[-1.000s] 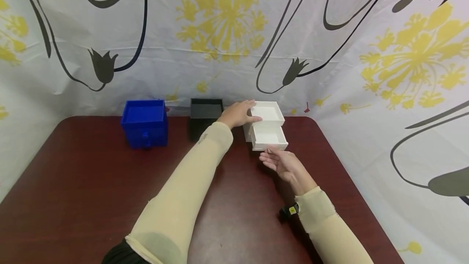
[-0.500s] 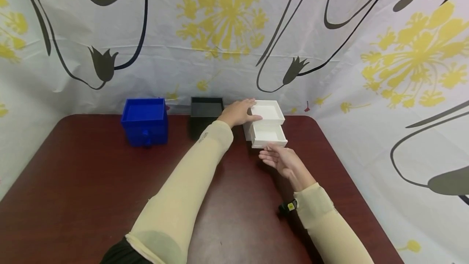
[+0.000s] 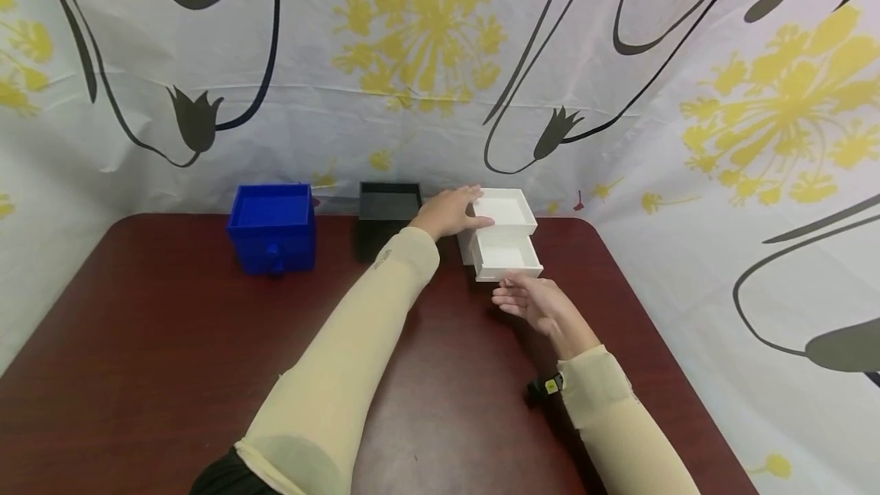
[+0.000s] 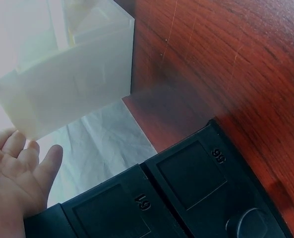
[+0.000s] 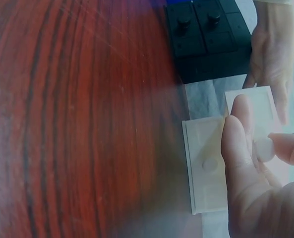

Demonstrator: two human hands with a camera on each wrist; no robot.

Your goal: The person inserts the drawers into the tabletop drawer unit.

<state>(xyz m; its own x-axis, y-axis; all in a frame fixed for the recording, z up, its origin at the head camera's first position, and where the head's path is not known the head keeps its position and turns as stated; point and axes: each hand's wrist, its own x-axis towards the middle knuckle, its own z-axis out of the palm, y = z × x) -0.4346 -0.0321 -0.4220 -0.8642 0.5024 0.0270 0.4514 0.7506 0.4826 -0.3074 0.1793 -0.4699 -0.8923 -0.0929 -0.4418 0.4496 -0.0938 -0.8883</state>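
Note:
A white two-drawer box stands at the back right, its upper drawer pulled out toward the person. My left hand grips the box at its left top edge, thumb over the rim; loosely bent fingers show beside the box wall in the left wrist view. My right hand is at the front of the drawer. In the right wrist view, thumb and fingers pinch the round drawer knob. Below it, the lower drawer front shows its own knob, untouched.
A black two-drawer box stands beside the left wrist, its front partly hidden by the sleeve. Farther left is a blue drawer box. All stand near the far edge of the dark red table, against a patterned cloth.

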